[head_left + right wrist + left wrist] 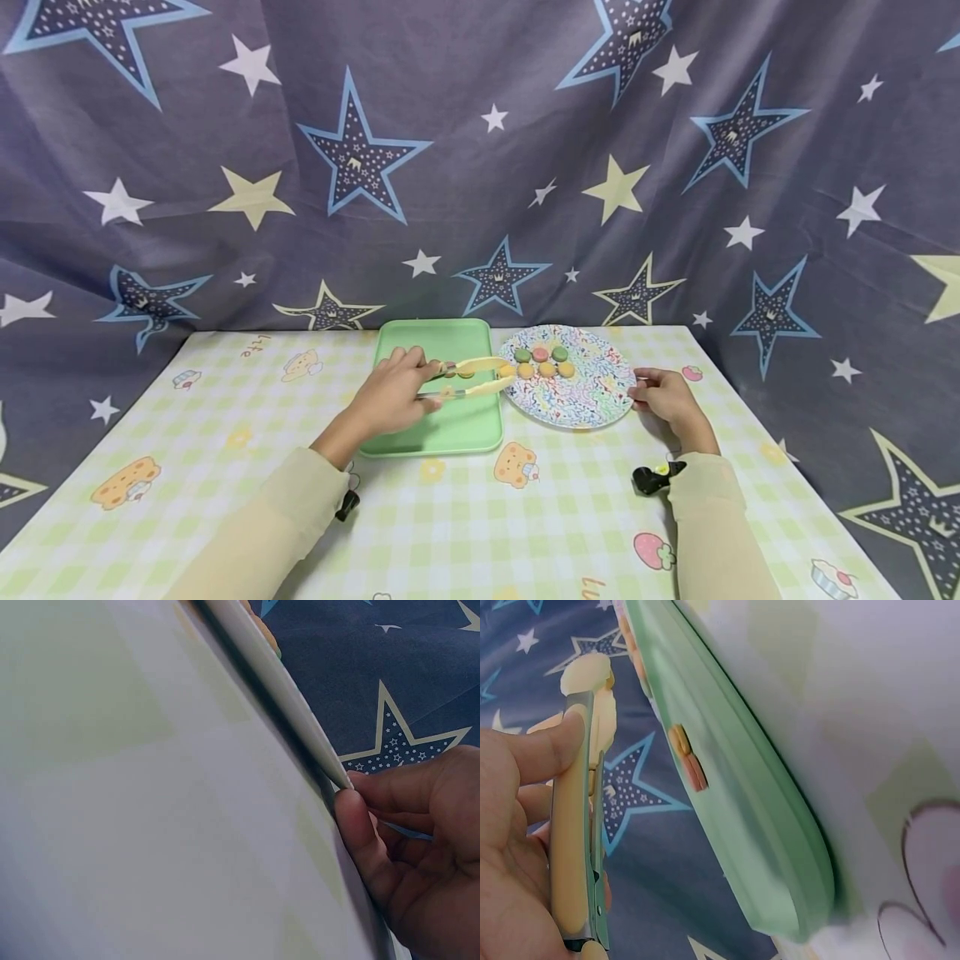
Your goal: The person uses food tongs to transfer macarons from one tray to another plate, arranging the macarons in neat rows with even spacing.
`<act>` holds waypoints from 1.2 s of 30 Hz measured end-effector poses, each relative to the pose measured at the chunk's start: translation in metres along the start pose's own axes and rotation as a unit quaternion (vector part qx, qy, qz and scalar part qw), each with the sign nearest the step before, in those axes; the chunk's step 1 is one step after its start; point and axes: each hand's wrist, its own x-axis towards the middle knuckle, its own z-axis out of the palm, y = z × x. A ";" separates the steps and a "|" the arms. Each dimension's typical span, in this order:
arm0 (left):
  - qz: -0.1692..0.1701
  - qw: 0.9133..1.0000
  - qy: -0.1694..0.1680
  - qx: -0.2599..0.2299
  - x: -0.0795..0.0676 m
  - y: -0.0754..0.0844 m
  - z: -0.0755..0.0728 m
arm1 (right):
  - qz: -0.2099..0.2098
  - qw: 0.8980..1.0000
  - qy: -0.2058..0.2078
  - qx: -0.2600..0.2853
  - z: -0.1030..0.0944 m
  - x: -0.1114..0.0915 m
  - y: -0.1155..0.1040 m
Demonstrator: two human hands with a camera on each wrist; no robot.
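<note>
My left hand (392, 392) grips a pair of tongs (571, 817) with pale yellow tips. It is above the light green tray (427, 437), and the tips reach to the left edge of a colourfully speckled round plate (592, 400). An orange-yellow macaron (507, 370) shows between the tong tips. In the tray, a yellow macaron (679, 740) lies against a pink macaron (695, 772). Several macarons sit on the plate in two rows, among them a pink macaron (540, 354) and a green macaron (559, 354). At the plate's right rim, my right hand (666, 397) pinches the edge between thumb and fingers.
Tray and plate stand side by side at the back of a table (247, 425) covered with a checked, printed cloth. Behind the table's far edge hangs a dark curtain (465, 192) with stars. Black straps with small devices show at both wrists.
</note>
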 end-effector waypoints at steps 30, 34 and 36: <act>0.003 0.998 -0.042 0.035 0.019 0.028 0.016 | -0.006 1.000 -0.006 0.008 0.000 0.000 0.001; 0.003 0.998 -0.045 0.044 0.022 0.029 0.016 | -0.004 1.000 -0.007 0.006 0.000 0.000 0.001; 0.005 0.998 -0.047 0.051 0.024 0.029 0.016 | -0.003 1.000 -0.006 0.005 0.000 0.001 0.001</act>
